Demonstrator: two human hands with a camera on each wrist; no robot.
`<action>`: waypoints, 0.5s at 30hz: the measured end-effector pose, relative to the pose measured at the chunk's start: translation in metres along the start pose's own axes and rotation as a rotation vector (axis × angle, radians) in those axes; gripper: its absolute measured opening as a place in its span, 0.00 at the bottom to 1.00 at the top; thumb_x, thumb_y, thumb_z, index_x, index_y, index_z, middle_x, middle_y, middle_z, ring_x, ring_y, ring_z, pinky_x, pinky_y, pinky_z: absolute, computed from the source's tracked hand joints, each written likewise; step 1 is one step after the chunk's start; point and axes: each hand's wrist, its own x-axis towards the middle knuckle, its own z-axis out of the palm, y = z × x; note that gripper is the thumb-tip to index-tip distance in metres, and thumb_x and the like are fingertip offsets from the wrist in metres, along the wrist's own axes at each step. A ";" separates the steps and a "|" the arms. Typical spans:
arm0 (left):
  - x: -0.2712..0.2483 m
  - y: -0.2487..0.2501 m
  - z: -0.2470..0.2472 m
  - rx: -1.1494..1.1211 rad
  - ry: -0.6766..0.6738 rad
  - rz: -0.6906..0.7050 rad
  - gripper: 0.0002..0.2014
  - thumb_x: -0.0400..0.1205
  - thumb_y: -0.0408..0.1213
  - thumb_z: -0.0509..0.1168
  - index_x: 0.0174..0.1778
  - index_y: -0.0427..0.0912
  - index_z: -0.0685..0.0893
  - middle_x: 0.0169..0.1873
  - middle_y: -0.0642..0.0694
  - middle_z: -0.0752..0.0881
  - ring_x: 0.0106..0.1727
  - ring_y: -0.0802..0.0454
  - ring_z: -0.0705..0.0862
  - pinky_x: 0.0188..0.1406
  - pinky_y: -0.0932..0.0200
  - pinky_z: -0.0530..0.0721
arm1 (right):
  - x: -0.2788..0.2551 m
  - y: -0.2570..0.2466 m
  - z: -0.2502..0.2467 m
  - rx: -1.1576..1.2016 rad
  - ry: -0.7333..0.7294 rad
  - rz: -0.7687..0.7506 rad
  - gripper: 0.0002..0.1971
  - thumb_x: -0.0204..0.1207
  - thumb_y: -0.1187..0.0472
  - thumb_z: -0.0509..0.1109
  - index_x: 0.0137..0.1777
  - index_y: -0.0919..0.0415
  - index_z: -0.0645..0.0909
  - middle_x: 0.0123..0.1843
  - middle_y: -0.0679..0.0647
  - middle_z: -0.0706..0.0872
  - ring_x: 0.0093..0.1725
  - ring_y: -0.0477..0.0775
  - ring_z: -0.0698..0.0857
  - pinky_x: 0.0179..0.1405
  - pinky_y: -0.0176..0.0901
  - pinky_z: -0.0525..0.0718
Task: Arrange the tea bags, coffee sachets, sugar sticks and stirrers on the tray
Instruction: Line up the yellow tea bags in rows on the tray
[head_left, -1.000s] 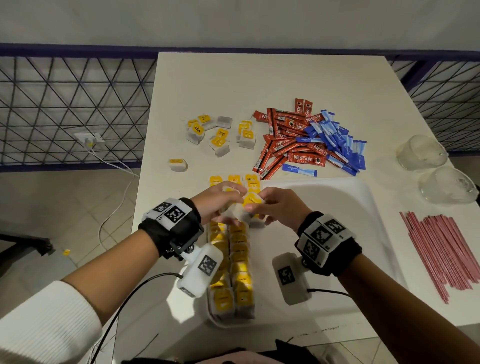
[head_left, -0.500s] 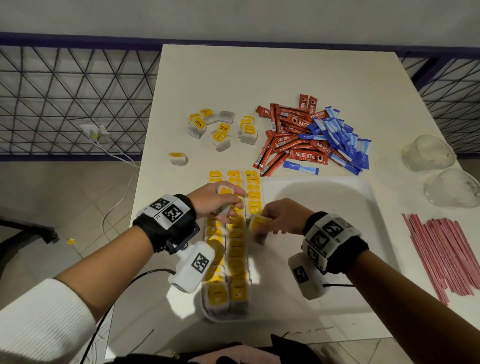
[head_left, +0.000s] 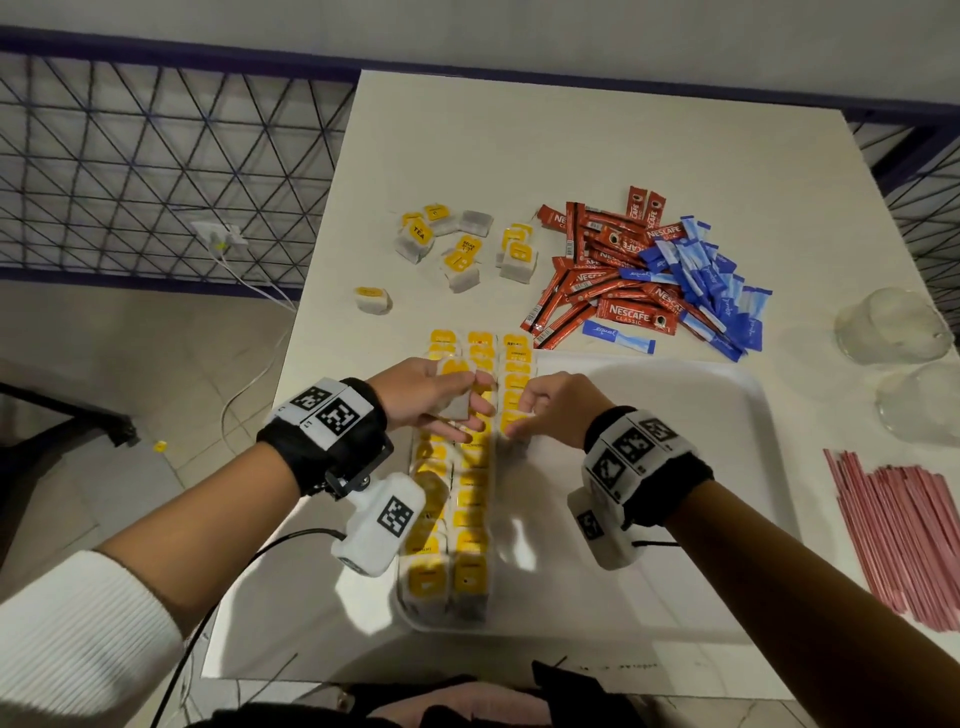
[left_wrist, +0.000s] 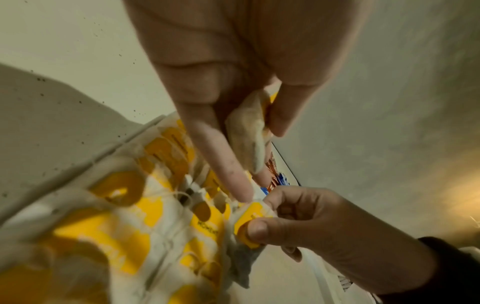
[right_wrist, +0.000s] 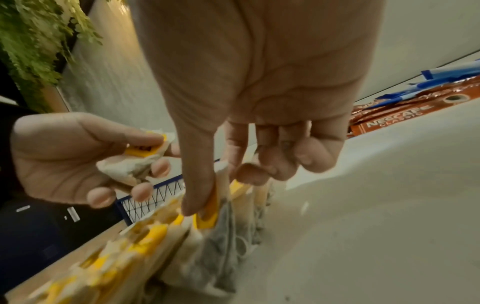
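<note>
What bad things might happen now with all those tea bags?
The right hand is pinching a tea bag into the third row on the tray; a nudge might tip its upright neighbours. The left hand grips a spare bag loosely and might drop it onto the rows. One loose bag lies near the table edge and might get knocked off.

The left hand (head_left: 431, 397) covers part of the tea bag rows (head_left: 470, 512) on the tray (head_left: 675, 519); the covered bags cannot be counted. The left wrist camera housing (head_left: 382, 522) hides the near part of the left row. Tag print is blurred in both wrist views. The stirrers (head_left: 904, 540) and the two glasses (head_left: 893, 325) are cut off by the right frame edge. The bench (head_left: 519, 135) near edge is hidden behind the arms.
</note>
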 end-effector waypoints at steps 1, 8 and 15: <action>0.000 0.000 0.000 0.034 0.009 0.008 0.10 0.86 0.38 0.56 0.47 0.44 0.83 0.34 0.48 0.86 0.30 0.57 0.87 0.34 0.61 0.89 | -0.002 0.000 -0.001 0.016 -0.004 -0.013 0.14 0.68 0.56 0.78 0.47 0.64 0.82 0.33 0.46 0.74 0.44 0.51 0.76 0.45 0.37 0.73; -0.002 0.004 0.007 0.256 0.000 0.032 0.16 0.82 0.39 0.63 0.27 0.45 0.83 0.16 0.53 0.81 0.18 0.61 0.79 0.22 0.69 0.81 | -0.027 -0.003 -0.022 0.022 -0.133 -0.118 0.13 0.71 0.54 0.75 0.47 0.65 0.86 0.36 0.48 0.82 0.34 0.40 0.76 0.38 0.30 0.72; 0.002 0.008 0.015 0.356 -0.034 0.046 0.09 0.81 0.39 0.65 0.35 0.47 0.84 0.18 0.54 0.81 0.19 0.60 0.75 0.21 0.68 0.75 | -0.036 -0.002 -0.033 -0.067 -0.103 -0.092 0.09 0.74 0.55 0.73 0.44 0.62 0.83 0.31 0.43 0.77 0.31 0.39 0.74 0.31 0.24 0.68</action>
